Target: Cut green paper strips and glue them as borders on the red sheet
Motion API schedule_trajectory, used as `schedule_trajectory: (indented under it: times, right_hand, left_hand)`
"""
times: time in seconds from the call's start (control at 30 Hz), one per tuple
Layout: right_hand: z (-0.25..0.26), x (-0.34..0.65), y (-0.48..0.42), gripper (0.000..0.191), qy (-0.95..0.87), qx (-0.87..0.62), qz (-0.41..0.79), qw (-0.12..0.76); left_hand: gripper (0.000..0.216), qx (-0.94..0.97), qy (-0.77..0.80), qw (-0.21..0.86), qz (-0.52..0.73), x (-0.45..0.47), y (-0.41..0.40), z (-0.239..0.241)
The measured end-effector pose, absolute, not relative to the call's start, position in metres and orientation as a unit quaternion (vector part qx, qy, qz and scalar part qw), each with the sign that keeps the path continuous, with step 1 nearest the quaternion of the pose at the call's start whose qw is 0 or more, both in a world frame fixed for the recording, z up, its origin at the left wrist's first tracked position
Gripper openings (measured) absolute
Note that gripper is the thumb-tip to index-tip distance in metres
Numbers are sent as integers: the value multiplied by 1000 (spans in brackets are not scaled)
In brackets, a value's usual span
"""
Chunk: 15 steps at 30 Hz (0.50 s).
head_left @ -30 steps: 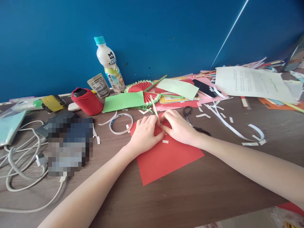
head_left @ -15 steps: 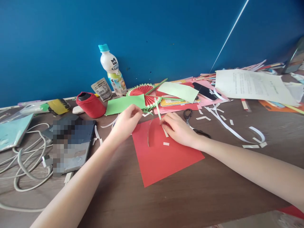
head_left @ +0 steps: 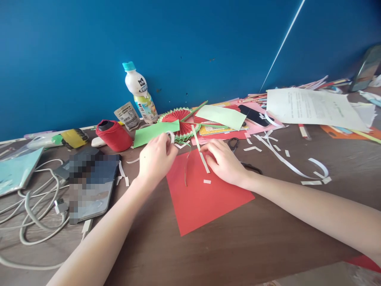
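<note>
While the left hand point(head_left: 157, 159) pinches a white thing point(head_left: 171, 137) mostly hidden by its fingers, the curled fingers of the right hand point(head_left: 222, 161), their grip impossible to tell, sit against a pale strip point(head_left: 203, 161) on the red paper point(head_left: 210, 208) beneath them.

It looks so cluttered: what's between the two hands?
In the head view: red paper, with a thin curved strip and a pale strip over it.

Forearms point(head_left: 116, 222) bare, angled inward. Left hand point(head_left: 155, 159) loosely closed, fingers point(head_left: 163, 140) curled; right hand point(head_left: 224, 165) opposite, fingers bent, thumb point(head_left: 211, 161) beneath.
</note>
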State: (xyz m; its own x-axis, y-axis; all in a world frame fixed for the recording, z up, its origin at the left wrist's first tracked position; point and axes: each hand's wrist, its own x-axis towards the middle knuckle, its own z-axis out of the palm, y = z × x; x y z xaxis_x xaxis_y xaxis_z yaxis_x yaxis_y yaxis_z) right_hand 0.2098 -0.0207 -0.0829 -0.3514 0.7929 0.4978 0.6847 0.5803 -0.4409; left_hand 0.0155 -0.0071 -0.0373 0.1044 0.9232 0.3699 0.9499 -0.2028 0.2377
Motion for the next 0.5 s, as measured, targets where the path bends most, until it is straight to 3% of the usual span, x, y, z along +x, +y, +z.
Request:
schedule_trajectory:
  times: [0.17, 0.5]
  right_hand:
    - [-82, 209, -24, 42, -825, -432, 17, 363]
    - [-80, 208, -27, 52, -862, -389, -14, 326]
  left_hand:
    - [7, -799, -493, -111, -325, 32, -20, -58]
    - [6, -804, -485, -145, -313, 34, -25, -64]
